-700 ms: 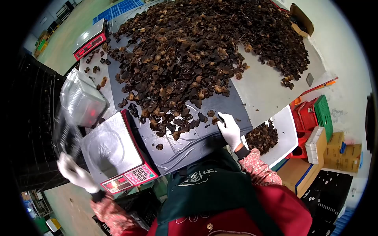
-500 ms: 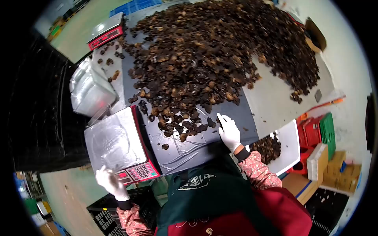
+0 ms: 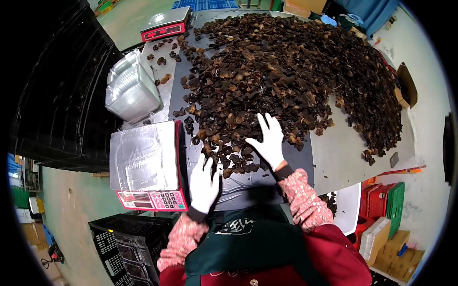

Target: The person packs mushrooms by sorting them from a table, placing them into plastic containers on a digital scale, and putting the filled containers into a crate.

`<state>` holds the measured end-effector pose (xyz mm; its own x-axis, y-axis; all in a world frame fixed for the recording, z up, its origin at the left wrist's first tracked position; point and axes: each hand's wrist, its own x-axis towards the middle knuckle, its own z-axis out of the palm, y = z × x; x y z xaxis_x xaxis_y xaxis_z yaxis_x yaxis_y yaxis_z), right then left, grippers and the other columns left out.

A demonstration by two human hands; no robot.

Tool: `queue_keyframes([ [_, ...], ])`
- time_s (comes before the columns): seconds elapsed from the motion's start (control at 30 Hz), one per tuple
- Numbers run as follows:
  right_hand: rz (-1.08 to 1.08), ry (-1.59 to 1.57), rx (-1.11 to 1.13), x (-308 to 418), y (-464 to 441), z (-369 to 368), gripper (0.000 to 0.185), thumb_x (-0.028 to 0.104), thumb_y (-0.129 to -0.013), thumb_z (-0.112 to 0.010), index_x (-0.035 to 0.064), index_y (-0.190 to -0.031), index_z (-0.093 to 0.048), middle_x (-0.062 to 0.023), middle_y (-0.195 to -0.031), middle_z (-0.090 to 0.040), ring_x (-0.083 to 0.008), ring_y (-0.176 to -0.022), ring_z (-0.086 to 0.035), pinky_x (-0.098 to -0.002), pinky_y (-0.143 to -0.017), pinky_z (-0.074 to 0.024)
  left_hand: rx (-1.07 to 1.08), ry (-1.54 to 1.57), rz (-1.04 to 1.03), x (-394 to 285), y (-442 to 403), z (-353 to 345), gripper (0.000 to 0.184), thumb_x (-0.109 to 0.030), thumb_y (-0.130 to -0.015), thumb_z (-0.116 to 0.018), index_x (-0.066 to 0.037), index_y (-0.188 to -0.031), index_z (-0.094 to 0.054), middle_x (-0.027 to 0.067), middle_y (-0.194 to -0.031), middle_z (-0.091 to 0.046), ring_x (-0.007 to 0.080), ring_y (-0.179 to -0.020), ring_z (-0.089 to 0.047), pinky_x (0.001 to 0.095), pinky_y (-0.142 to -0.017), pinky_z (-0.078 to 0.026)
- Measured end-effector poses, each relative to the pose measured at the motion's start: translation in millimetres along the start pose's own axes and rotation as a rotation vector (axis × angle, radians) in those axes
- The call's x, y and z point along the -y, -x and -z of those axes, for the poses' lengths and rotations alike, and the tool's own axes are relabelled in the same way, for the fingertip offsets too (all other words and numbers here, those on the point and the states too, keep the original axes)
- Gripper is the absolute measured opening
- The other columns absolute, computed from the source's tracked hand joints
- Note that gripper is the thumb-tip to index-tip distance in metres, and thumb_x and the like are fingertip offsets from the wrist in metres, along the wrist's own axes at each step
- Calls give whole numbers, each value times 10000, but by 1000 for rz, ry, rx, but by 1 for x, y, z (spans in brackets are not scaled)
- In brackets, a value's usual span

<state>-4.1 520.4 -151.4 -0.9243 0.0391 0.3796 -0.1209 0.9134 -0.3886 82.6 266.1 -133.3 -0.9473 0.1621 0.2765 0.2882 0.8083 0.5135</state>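
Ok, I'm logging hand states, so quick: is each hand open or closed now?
Left hand: open, nothing visibly held, beside the mushrooms.
Right hand: open, thumb spread, nothing visibly held, over the mushrooms.

Left hand (image 3: 204, 187), right hand (image 3: 270, 143), both gloved, at dark fungus pile (image 3: 267, 76), scale (image 3: 144, 159) alongside

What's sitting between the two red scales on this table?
Between the near scale and the far scale, the head view shows stacked clear plastic trays, with a few loose dark pieces beside them.

A green crate (image 3: 395, 209) sits beside red crates (image 3: 374, 200), near cardboard boxes (image 3: 400, 265).
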Motion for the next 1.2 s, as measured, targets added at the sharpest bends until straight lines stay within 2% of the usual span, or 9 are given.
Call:
queue_keyframes([
  [0.13,72,161,334,35,-38,-9,913,567,-692,-777,318,-1479,-387,-122,-1522,-347,-429,-1273,-433,-572,-902,-475,106,-122,203,6,-56,-34,814,-224,-828,-732,-123,-1516,-309,250,-1466,-367,431,-1193,-508,467,-991,-454],
  [0.23,283,56,427,44,-33,-12,662,482,-718,-789,266,-1308,-579,-101,-1432,-432,-338,-1157,-533,-507,-860,-513,195,-126,253,4,-83,-44,879,-218,-781,-777,-230,-1522,-302,264,-1447,-377,455,-1156,-542,481,-933,-507],
  [0.5,481,-41,174,15,19,-5,232,199,-735,-722,241,-960,-681,31,-1110,-596,-222,-906,-580,-316,-657,-542,88,-127,66,16,-66,-59,223,-40,-850,-588,-120,-1057,-603,146,-1034,-539,357,-878,-632,439,-709,-538],
  [0.73,-65,-755,-40,-18,-11,4,168,83,-843,-667,81,-1009,-694,-35,-1027,-643,-140,-978,-605,-274,-801,-502,-183,153,21,17,-59,-50,146,50,-862,-547,-66,-948,-572,136,-925,-577,370,-788,-606,410,-673,-500],
  [0.83,-601,-1387,133,-9,-30,29,208,112,-895,-641,56,-1094,-659,2,-985,-654,-95,-897,-596,-253,-799,-479,-202,502,158,8,-61,-21,146,53,-881,-545,-28,-990,-597,108,-888,-571,228,-695,-597,317,-655,-483],
  [0.87,-539,-1388,57,-15,-35,18,225,135,-901,-635,62,-1112,-663,0,-1007,-667,-113,-879,-619,-254,-792,-492,-243,596,156,11,-60,-16,83,5,-937,-553,-40,-965,-618,30,-871,-580,100,-569,-573,240,-541,-470],
  [1.0,-674,-1767,110,22,-50,17,276,142,-902,-641,71,-1168,-661,-34,-1079,-684,-180,-983,-660,-321,-845,-547,-252,791,319,1,-48,81,96,14,-961,-528,-34,-1000,-601,25,-872,-586,90,-682,-597,227,-617,-500],
  [1.1,-394,-1804,213,65,-52,-3,316,115,-922,-589,54,-1232,-605,-73,-1220,-633,-189,-1094,-619,-333,-977,-488,-287,794,394,33,-27,149,95,9,-976,-510,-29,-1027,-581,49,-928,-621,87,-753,-600,225,-680,-509],
  [1.2,-476,-2101,481,148,-62,5,287,130,-925,-602,46,-1199,-603,-98,-1096,-659,-234,-994,-670,-334,-850,-564,-327,806,380,85,-3,189,106,15,-982,-488,-30,-1039,-566,60,-923,-625,92,-750,-598,234,-697,-506],
])
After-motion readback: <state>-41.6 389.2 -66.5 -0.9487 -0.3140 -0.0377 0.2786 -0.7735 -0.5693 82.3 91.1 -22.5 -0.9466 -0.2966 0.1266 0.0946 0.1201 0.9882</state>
